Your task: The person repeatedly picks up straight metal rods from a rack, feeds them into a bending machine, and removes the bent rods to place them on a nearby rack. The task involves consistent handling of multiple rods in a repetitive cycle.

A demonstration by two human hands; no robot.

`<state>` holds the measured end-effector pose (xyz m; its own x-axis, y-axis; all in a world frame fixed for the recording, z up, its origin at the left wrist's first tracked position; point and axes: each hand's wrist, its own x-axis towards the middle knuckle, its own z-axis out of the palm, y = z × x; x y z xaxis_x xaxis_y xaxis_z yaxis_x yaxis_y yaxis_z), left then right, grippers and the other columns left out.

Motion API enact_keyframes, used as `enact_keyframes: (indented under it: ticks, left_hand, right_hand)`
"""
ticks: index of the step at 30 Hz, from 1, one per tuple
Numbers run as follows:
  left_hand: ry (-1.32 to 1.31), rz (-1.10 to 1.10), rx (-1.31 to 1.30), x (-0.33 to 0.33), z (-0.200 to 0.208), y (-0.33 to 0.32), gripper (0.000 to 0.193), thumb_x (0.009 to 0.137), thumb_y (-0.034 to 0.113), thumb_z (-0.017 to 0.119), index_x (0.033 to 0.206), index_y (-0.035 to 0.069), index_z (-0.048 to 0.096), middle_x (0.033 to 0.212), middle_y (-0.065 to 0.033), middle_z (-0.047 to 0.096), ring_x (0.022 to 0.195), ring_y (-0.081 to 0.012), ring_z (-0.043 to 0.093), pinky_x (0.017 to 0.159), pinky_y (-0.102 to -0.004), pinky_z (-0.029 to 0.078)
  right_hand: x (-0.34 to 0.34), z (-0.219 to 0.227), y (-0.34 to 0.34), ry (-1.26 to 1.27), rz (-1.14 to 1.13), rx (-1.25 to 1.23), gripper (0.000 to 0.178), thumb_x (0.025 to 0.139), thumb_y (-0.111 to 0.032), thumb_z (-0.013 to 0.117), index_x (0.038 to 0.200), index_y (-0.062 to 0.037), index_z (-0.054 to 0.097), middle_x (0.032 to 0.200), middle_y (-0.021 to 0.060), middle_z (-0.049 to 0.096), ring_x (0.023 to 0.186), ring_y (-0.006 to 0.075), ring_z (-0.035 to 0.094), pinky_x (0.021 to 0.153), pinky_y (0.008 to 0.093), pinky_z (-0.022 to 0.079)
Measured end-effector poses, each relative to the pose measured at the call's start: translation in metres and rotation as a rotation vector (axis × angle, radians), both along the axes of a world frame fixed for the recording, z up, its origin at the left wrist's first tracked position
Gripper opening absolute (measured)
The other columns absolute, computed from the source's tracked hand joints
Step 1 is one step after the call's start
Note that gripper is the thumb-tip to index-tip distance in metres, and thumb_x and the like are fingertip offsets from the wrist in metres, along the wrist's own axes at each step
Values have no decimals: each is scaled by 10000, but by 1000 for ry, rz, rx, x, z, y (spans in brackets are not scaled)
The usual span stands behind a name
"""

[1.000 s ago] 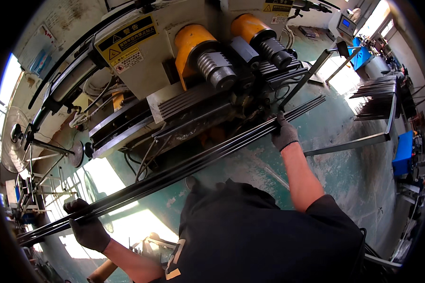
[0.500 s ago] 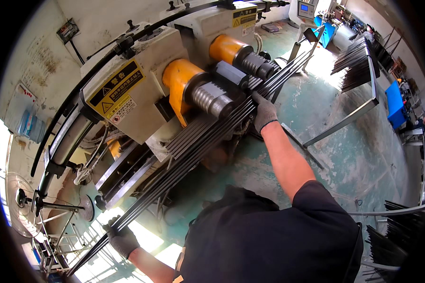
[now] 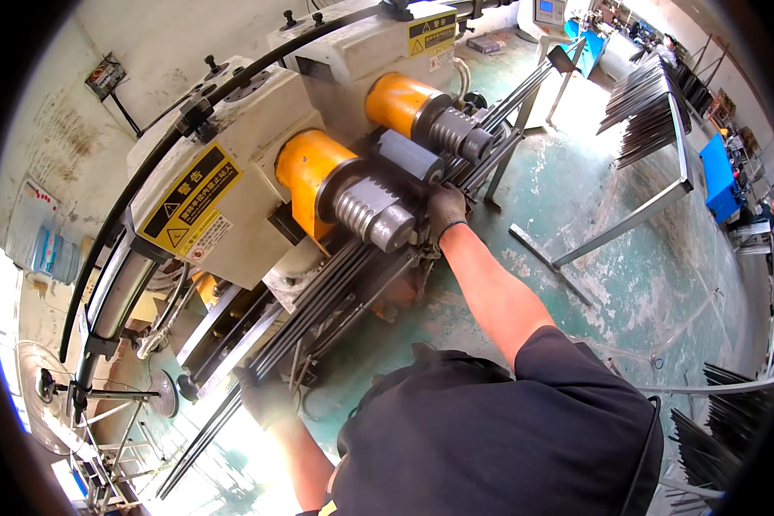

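Note:
A bundle of long, dark metal rods (image 3: 305, 305) slants across the front of a bending machine (image 3: 305, 95), passing below its grooved steel roller (image 3: 374, 213). My left hand (image 3: 267, 398), in a dark glove and blurred by motion, closes round the lower part of the bundle. Farther up, my gloved right hand (image 3: 446, 206) grips the rods just right of the roller and close to a hexagonal steel block (image 3: 408, 155). Its fingertips are partly hidden. Beyond this hand the rods run on toward a metal stand.
Orange housings (image 3: 312, 169) jut from the machine, and a black hose (image 3: 258, 73) arches over it. To the right, a rack (image 3: 636, 225) carries many dark rods. More rods (image 3: 714, 430) lie at the lower right. A fan (image 3: 47, 387) stands at the left.
The rod bundle has shifted toward the machine and now lies under the roller. My left hand has moved up and right with it; my right hand has moved left and slightly down.

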<state>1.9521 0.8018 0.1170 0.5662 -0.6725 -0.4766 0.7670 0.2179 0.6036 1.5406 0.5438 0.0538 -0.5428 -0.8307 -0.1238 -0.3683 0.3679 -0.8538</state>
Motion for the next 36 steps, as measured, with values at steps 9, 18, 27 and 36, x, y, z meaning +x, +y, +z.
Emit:
enact_keyframes:
  ticks: [9,18,27,36]
  left_hand:
    - [222,101,-247,53,-10,19,397,1109,278,507,1274,-63,623,1355,-222,668,1313,-369,602,1182,-569,438]
    - [-21,152,-76,110,-42,16,356,1117,224,526,1215,-87,670,1194,-196,739,1103,-291,711,1024,-403,572]
    - [-455,-106,55,7,-41,-14,432,1133,263,503,1407,-63,578,1337,-190,687,1278,-236,605,1138,-373,451]
    - [2,154,-165,95,-56,6,281,1104,221,545,1213,-11,660,1217,-146,721,1180,-336,674,1091,-531,531]
  right_hand:
    - [-7,8,-13,513,44,230,443,900,-464,724,1109,-75,758,1090,181,773,1046,366,742,919,433,587]
    - [0,-21,-20,-108,-232,-53,254,963,-233,693,1109,-39,767,1040,156,778,943,276,731,815,413,542]
    - [22,17,14,-349,-220,-218,308,964,-256,740,1142,-6,764,1001,87,759,854,192,676,755,366,528]
    - [-37,-29,85,-734,-272,-289,379,1024,-354,722,1091,18,753,983,24,746,847,122,659,764,289,508]
